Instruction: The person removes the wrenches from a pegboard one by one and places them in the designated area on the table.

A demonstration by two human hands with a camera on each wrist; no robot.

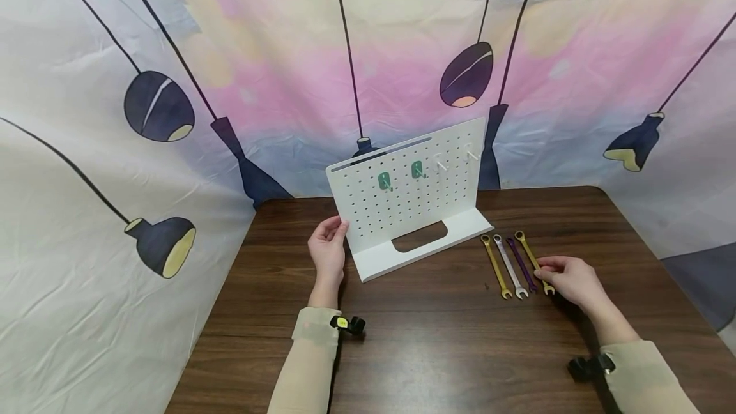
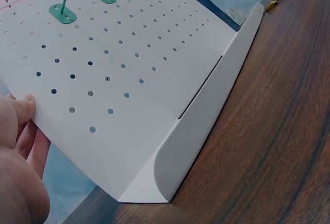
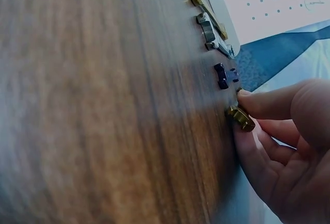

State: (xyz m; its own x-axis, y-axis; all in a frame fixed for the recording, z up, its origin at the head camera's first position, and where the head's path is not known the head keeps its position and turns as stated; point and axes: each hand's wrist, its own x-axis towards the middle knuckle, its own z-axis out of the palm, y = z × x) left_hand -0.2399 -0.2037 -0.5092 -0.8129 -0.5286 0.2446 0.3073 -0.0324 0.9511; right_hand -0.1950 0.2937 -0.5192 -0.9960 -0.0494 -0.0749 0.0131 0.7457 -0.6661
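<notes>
A white pegboard stand stands tilted on the table, carrying two green hooks and two clear hooks. My left hand pinches its left edge between thumb and fingers, as the left wrist view also shows. To the right of the stand lie several wrenches side by side: a gold wrench, a silver wrench, a purple wrench and a rightmost gold wrench. My right hand pinches that rightmost one; in the right wrist view its end shows between thumb and fingers.
The dark wooden table has its back edge close to a hanging cloth printed with lamps. A black wrist camera is strapped to the right sleeve, another camera to the left.
</notes>
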